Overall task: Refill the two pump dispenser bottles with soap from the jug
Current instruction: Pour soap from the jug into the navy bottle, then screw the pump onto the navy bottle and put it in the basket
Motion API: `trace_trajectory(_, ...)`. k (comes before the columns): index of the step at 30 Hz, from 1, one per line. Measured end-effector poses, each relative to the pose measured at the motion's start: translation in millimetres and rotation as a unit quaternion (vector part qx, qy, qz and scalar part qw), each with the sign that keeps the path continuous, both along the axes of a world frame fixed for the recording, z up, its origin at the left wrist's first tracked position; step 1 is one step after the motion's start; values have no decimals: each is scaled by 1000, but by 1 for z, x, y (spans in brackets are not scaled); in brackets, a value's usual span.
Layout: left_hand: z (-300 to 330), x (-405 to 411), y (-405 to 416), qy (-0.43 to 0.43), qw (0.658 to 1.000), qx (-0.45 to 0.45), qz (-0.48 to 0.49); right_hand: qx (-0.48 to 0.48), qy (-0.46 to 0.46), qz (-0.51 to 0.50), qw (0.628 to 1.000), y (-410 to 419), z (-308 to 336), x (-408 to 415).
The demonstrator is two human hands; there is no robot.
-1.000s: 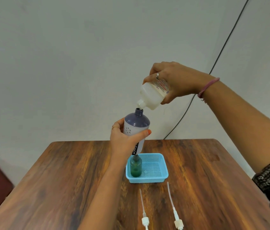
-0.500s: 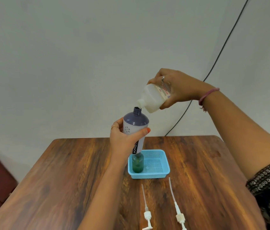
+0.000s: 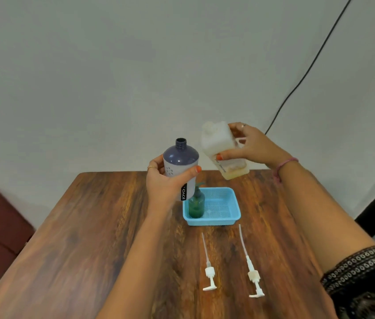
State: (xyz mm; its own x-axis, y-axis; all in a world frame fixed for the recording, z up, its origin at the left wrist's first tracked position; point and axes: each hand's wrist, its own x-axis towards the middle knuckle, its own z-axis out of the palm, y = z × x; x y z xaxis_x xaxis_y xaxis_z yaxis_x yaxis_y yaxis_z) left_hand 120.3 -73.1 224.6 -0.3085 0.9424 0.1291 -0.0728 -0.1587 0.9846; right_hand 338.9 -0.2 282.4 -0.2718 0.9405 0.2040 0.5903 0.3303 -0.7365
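Head view was all I had, and in it the left hand had thumb and fingers wrapped round the purple bottle, holding it upright and uncapped above the wooden table, a little toward ten o'clock of the blue basket. At about two o'clock from that bottle, close beside it but not touching, I saw the right hand gripping the white jug, thumb across its near face and fingers curled round the far side; the jug stood nearly upright in the air, spout at twelve o'clock, with yellowish soap visible in its lower part. The jug's outline was blurred, so I could not tell whether its mouth was capped. A small green bottle stood upright in the left end of the basket, its top partly hidden behind the purple one. Toward six o'clock of the basket, two white pump heads lay flat on the table, apart from each other, tubes pointing to twelve o'clock: the left pump and the right pump. A black cable ran down the wall at one o'clock.
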Motion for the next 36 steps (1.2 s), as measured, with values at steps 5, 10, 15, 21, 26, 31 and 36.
trace_trajectory(5, -22, -15, -3, 13, 1000, -16, 2, -103, 177, -31, 978, -15, -68, 7)
trace_trajectory(10, -43, -28, -8, 30, 999, -45, -4, -176, 220, -50, 958, -34, -136, 16)
trace_trajectory(15, -59, -36, -14, 40, 997, -64, -11, -254, 201, -61, 944, -49, -193, 25)
trace_trajectory(21, -76, -41, -21, 48, 995, -84, -17, -326, 173, -68, 927, -71, -228, 25)
trace_trajectory(26, -88, -43, -26, 52, 994, -97, -23, -355, 166, -97, 915, -83, -253, 31)
trace_trajectory(31, -94, -45, -31, 64, 992, -101, -27, -353, 147, -106, 918, -90, -258, 37)
trace_trajectory(36, -97, -48, -35, 72, 992, -104, -30, -319, 131, -114, 932, -102, -260, 37)
